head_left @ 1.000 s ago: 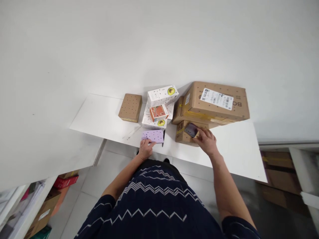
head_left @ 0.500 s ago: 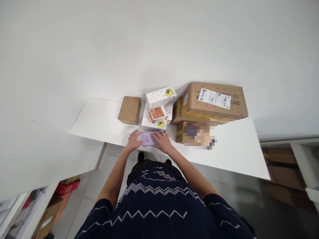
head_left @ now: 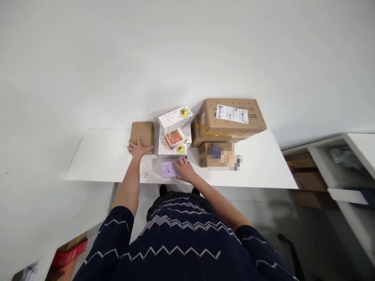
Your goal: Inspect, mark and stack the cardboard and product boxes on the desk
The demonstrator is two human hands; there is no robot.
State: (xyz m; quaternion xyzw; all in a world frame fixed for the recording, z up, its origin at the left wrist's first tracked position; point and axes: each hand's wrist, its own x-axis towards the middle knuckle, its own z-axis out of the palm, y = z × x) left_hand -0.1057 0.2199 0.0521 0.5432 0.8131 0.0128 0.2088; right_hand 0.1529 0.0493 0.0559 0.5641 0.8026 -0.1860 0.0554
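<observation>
In the head view, the left hand (head_left: 138,149) is resting on the near part of a small cardboard box (head_left: 142,130) — fingers and thumb splayed wide. The right hand (head_left: 184,171) is gripping the right end of a lilac box (head_left: 167,169), which is lying near the front edge of the white bench (head_left: 99,156), just before the stacked avocado-print boxes (head_left: 173,118).

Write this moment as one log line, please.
left hand: spread over leftmost brown box; right hand: on purple box; white boxes: stacked behind purple box
</observation>
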